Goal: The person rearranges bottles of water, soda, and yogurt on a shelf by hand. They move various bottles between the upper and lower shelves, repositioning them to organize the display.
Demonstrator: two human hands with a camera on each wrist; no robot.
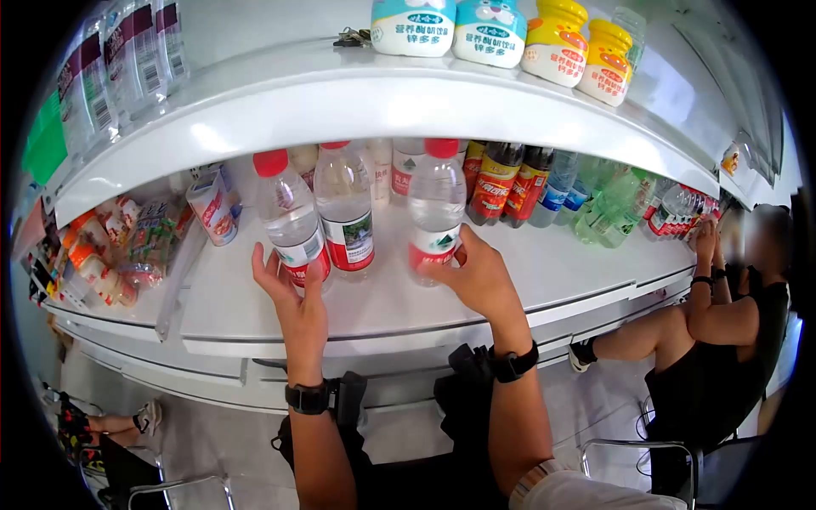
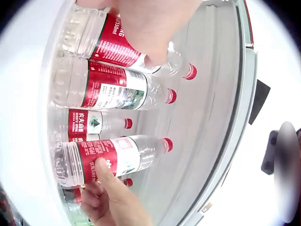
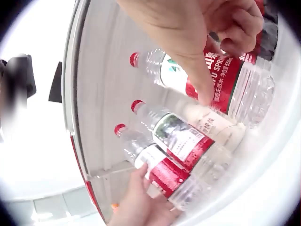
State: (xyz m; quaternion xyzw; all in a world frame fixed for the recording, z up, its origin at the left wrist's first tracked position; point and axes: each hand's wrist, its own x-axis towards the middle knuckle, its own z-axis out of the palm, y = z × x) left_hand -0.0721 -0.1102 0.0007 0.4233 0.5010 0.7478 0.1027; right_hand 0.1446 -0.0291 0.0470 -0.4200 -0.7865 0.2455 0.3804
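In the head view, my left hand holds a clear water bottle low down, thumb and fingers on either side of its red label. Another red-capped water bottle stands right beside it. Farther right, my right hand grips a third water bottle around its lower half. The right wrist view shows my right thumb across this bottle's red label, with the other fingers curled behind. All three bottles have red caps and stand on the white shelf.
Behind are more bottles, with dark cola bottles and green bottles to the right. A can and packaged snacks stand left. The upper shelf's edge overhangs the bottles. A person sits at the right.
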